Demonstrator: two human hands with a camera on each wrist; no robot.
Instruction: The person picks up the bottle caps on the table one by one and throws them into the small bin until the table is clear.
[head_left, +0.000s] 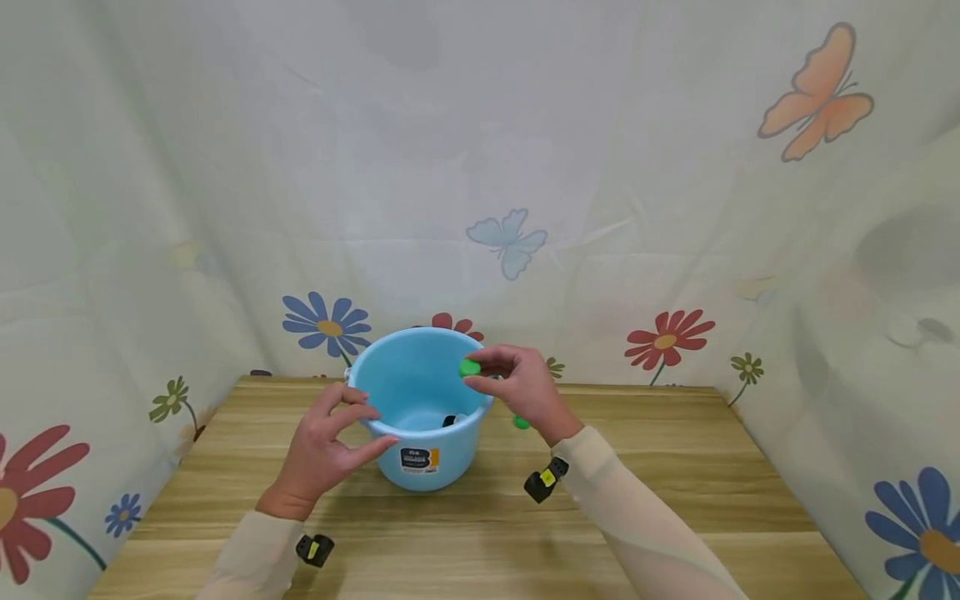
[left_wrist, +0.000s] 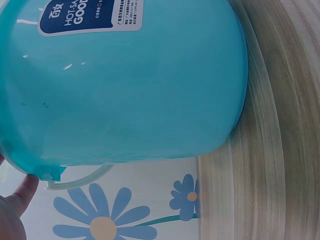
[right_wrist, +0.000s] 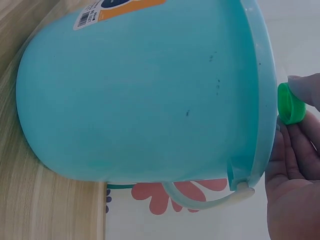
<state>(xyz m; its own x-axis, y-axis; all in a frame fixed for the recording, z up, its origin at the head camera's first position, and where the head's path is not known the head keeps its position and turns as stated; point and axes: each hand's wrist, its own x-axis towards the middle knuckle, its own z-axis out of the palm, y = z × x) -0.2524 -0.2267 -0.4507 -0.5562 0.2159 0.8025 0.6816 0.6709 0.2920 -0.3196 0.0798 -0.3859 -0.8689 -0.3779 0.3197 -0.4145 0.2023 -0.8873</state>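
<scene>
A light blue bucket (head_left: 431,462) stands upright on the table, its label facing me. At its left, my left hand (head_left: 318,442) holds the rim, thumb along the front; a fingertip (left_wrist: 27,190) shows by the handle mount in the left wrist view. Between thumb and fingers, my right hand (head_left: 525,387) pinches a green bottle cap (head_left: 469,367) over the right side of the bucket's opening. The right wrist view shows the cap's ribbed edge (right_wrist: 291,104) close to the rim. Inside the bucket lie a black item (head_left: 448,421) and a clear one, partly hidden by the front wall.
Another small green object (head_left: 521,422) lies on the wooden table (head_left: 637,492), right of the bucket and partly behind my right hand. The bucket's white handle (right_wrist: 205,202) hangs at the back. A flowered curtain (head_left: 555,308) surrounds the table's back and sides.
</scene>
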